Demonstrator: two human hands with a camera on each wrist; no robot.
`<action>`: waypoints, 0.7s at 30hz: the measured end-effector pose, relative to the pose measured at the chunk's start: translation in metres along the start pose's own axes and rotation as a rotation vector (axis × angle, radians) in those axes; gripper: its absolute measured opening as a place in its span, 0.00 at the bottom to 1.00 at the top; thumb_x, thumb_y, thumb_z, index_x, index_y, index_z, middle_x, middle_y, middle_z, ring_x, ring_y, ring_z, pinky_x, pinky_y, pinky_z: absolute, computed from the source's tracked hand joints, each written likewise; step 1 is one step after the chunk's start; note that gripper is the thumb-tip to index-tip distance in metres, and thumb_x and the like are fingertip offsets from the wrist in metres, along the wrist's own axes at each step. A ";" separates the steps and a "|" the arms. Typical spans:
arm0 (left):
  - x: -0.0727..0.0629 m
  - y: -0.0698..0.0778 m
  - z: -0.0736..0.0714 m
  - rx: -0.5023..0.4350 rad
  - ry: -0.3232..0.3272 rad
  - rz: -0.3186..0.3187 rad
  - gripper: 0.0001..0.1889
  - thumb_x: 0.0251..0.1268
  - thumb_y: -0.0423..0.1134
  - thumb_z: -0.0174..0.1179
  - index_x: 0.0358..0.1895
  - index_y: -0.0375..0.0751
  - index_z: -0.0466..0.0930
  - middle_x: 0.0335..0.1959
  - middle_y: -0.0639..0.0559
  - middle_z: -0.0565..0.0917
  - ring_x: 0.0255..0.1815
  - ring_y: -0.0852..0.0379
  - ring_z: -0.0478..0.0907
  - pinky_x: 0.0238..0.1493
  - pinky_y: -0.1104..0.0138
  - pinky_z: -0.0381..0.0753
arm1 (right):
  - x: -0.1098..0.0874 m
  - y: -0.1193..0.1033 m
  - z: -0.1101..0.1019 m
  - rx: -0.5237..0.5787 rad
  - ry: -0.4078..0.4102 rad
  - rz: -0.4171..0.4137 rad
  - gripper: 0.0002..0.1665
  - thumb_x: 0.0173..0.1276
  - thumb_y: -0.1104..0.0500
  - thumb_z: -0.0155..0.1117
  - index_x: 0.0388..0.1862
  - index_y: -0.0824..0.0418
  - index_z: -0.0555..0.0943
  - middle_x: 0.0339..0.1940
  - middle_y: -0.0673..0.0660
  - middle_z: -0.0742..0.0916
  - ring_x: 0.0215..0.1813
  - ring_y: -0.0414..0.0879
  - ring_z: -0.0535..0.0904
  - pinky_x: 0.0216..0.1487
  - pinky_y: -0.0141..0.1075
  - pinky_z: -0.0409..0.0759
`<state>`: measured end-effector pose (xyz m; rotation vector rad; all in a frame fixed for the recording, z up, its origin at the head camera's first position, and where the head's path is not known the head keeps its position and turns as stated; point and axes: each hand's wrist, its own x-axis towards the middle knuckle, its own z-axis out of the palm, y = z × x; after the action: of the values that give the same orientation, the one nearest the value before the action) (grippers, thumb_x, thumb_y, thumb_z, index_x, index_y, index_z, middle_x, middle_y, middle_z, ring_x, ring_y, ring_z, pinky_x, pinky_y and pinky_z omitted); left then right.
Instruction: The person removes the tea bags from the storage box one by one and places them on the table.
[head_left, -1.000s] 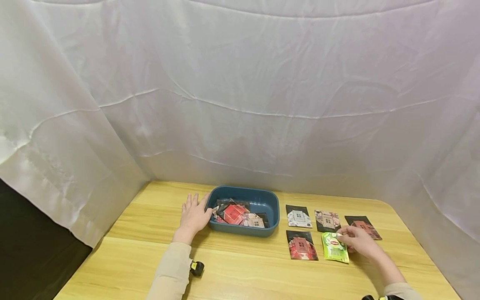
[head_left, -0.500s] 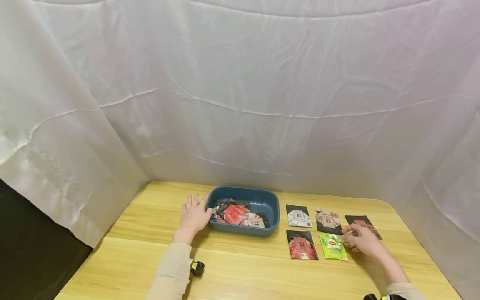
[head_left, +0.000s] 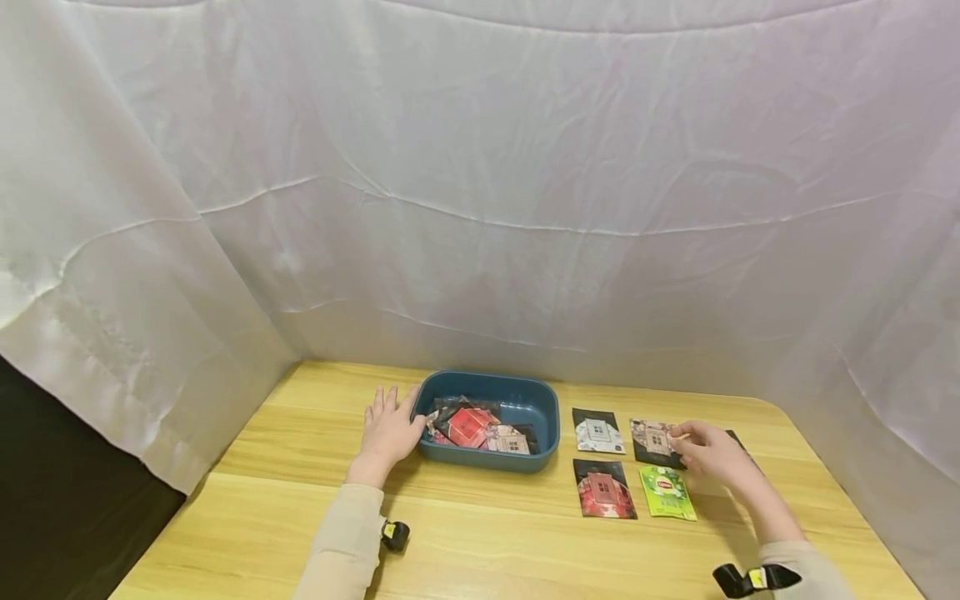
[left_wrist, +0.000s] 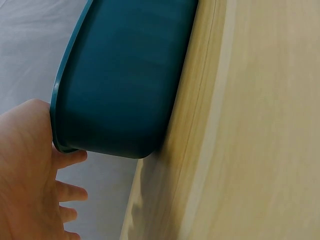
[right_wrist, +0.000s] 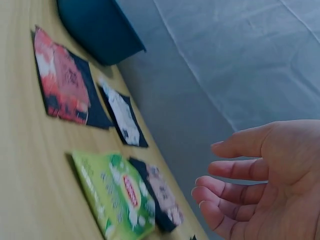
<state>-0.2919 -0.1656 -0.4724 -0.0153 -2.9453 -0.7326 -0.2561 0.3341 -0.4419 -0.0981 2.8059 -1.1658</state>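
Head: R hand (head_left: 708,452) is over the pink packet (head_left: 651,439), behind the green packet (head_left: 667,493) on the table (head_left: 480,521) — can't tell if touching. L wrist: L hand (left_wrist: 27,170) touches box (left_wrist: 120,85), fingers straight. R wrist: thumb & fingers apart, empty — best pinch edges softly.

The left hand (head_left: 388,432) spreads its fingers; the right hand (head_left: 714,456) curls loosely.

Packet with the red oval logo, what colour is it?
That packet is mostly green with white patches, clearest in the right wrist view.
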 end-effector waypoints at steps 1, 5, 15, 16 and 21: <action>0.000 0.000 0.000 0.001 0.000 0.001 0.31 0.71 0.50 0.47 0.76 0.50 0.58 0.78 0.33 0.52 0.80 0.32 0.35 0.75 0.35 0.40 | 0.001 -0.004 0.001 0.012 -0.002 0.004 0.26 0.74 0.52 0.54 0.60 0.71 0.71 0.41 0.66 0.83 0.36 0.49 0.80 0.34 0.39 0.80; -0.001 0.000 -0.001 0.000 0.003 0.004 0.31 0.71 0.49 0.48 0.76 0.49 0.59 0.77 0.32 0.52 0.80 0.32 0.35 0.75 0.35 0.40 | 0.006 -0.018 0.005 0.013 0.003 -0.027 0.26 0.74 0.52 0.55 0.60 0.71 0.72 0.44 0.67 0.83 0.40 0.51 0.80 0.36 0.40 0.82; -0.001 0.000 0.000 0.000 0.006 0.007 0.31 0.70 0.50 0.48 0.75 0.50 0.59 0.77 0.32 0.52 0.80 0.31 0.36 0.75 0.35 0.40 | 0.023 -0.049 0.022 0.031 0.041 -0.127 0.23 0.72 0.53 0.58 0.57 0.69 0.75 0.44 0.65 0.84 0.40 0.51 0.81 0.36 0.40 0.81; -0.001 0.000 -0.001 0.000 0.006 0.007 0.31 0.70 0.50 0.48 0.75 0.50 0.59 0.77 0.32 0.52 0.80 0.31 0.36 0.75 0.35 0.40 | 0.024 -0.052 0.024 0.042 0.038 -0.135 0.23 0.72 0.53 0.58 0.57 0.69 0.75 0.43 0.65 0.84 0.39 0.50 0.80 0.35 0.39 0.81; -0.001 0.000 -0.001 -0.002 0.011 0.010 0.31 0.70 0.50 0.49 0.75 0.50 0.59 0.77 0.31 0.52 0.80 0.31 0.37 0.75 0.35 0.40 | 0.034 -0.065 0.034 0.072 0.029 -0.155 0.21 0.72 0.54 0.58 0.57 0.67 0.76 0.43 0.64 0.84 0.39 0.45 0.80 0.36 0.39 0.82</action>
<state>-0.2909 -0.1659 -0.4720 -0.0265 -2.9319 -0.7315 -0.2841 0.2607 -0.4219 -0.2997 2.8199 -1.3098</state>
